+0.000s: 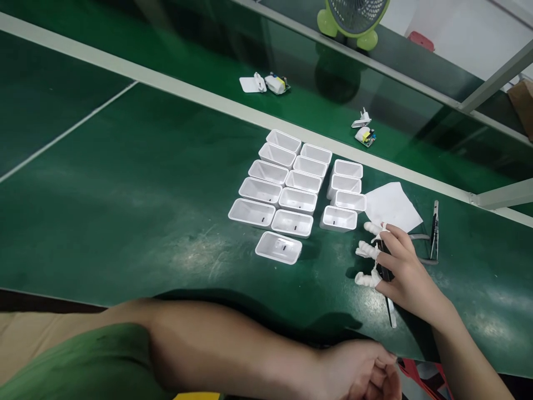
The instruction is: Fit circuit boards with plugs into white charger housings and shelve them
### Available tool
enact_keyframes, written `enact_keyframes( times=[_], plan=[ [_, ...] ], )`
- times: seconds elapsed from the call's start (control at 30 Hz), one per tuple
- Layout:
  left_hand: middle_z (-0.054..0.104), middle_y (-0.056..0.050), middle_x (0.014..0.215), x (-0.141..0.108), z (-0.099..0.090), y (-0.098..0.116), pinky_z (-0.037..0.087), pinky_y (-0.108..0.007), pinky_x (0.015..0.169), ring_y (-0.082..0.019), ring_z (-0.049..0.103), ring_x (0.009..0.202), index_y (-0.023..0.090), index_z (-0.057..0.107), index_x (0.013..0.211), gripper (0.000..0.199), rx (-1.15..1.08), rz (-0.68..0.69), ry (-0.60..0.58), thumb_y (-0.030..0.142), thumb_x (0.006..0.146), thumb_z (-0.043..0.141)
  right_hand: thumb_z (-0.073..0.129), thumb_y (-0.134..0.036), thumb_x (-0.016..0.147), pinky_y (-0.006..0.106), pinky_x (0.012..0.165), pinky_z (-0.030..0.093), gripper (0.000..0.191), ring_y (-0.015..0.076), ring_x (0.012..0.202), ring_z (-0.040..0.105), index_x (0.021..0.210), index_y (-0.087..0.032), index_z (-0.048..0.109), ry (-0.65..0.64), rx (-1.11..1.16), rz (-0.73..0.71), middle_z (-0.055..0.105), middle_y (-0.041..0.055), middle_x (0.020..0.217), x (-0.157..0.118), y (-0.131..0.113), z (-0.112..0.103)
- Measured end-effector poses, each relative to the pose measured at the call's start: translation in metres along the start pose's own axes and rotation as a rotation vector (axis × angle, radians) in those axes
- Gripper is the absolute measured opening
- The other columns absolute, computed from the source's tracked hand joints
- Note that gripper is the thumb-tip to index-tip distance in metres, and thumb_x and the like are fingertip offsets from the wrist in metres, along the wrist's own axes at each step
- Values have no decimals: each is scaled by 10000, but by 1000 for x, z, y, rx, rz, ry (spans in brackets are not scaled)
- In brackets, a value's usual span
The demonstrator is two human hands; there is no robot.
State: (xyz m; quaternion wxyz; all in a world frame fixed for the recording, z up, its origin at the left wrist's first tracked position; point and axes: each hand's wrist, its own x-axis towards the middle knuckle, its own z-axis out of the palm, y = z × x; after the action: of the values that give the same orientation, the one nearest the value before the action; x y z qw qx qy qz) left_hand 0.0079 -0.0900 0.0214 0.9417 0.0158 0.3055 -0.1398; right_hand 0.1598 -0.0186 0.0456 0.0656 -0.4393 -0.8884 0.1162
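Note:
My right hand [402,272], with white finger cots [366,250] on several fingers, is spread over a thin black-and-silver tool [390,311] on the green table. The fingers are apart, and the tool passes beneath them; whether they touch it is hidden. Close beyond that hand lie silver tweezers [435,228] and a grey-handled tool [421,237], partly covered. My left hand [366,371] is at the table's front edge, palm turned up, with fingers curled and cut off by the frame; anything inside them is hidden. White open plastic cases [278,248] stand in rows left of my right hand.
A white paper sheet [393,205] lies beside the cases. Behind the pale rail [200,103] are small circuit boards [366,136] and white plug parts [362,119]. Farther back stands a green fan [358,16]. A metal post [506,194] rises at the right.

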Motion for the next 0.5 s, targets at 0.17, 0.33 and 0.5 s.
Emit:
enact_keyframes(
  times=[0.17, 0.33, 0.5],
  plan=[
    [487, -28, 584, 1, -1, -2, 254, -217, 480, -96, 396, 453, 125, 566, 523, 553, 4, 14, -5, 184, 918, 184, 486, -25, 812, 608, 990, 454, 175, 394, 1362, 303, 790, -180, 565, 19, -1, -45, 478, 182, 1257, -3, -2, -11],
    [501, -28, 602, 2, -3, -2, 261, -216, 476, -98, 407, 466, 124, 578, 551, 518, -6, 17, -40, 205, 911, 215, 473, -3, 841, 585, 950, 484, 207, 393, 1286, 376, 754, -158, 580, 138, -63, -59, 496, 181, 1183, 0, -1, -9],
    [514, -32, 612, 5, -6, -5, 270, -205, 472, -93, 423, 467, 121, 581, 561, 493, -13, 36, -53, 227, 901, 241, 513, -24, 799, 572, 909, 503, 200, 393, 1212, 438, 683, -166, 594, 186, -39, 18, 543, 158, 1090, 2, 4, -1]
  ],
)
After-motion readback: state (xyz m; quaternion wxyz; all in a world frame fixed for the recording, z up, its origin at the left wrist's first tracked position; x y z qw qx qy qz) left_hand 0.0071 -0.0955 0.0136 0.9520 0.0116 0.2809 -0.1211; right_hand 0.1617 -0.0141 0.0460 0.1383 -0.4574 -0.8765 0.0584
